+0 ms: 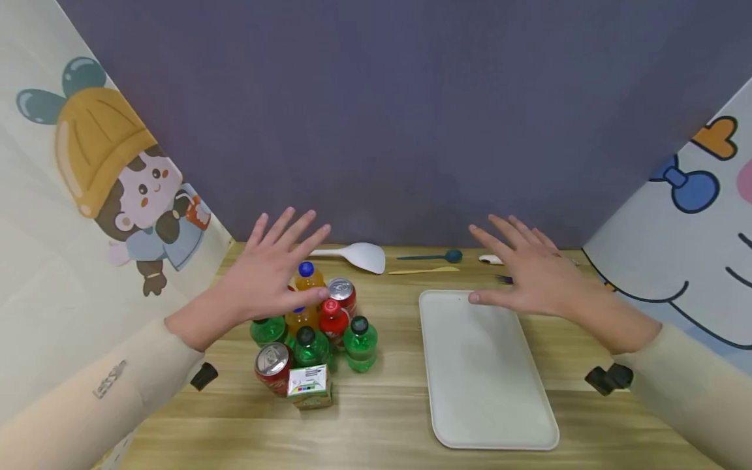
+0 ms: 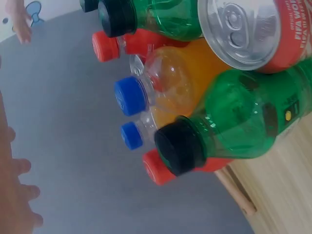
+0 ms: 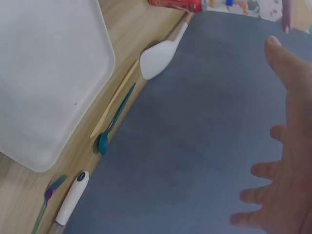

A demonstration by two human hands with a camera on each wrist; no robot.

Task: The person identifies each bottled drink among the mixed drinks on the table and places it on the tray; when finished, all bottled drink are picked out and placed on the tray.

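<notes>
Head view: a grey-blue wall panel (image 1: 388, 130) stands behind a wood-grain table (image 1: 388, 418). A white rectangular tray (image 1: 482, 378), the largest thing on it, lies on the right-hand side. Above the table, the person's left hand (image 1: 270, 281) and right hand (image 1: 534, 274) are raised palm down, fingers spread wide, each with hold of nothing. The right hand overlaps the tray's far end in this view; the left is over the cluster of drinks, apart from them as its wrist view shows. A white turner (image 1: 365, 256) lies along the wall. In the cluster, left of the tray, stand three green bottles (image 1: 361, 346), two orange bottles (image 1: 309, 279), red-capped bottles (image 1: 333, 323) and two red cans (image 1: 273, 359), with a small carton (image 1: 310, 388) at the near edge. Beyond the tray are a yellow stick-like utensil (image 1: 429, 270), a teal spoon (image 1: 454, 256), a white-handled utensil (image 1: 491, 259), partly hidden by the right hand, and a small dark-ended utensil (image 1: 503, 279).
</notes>
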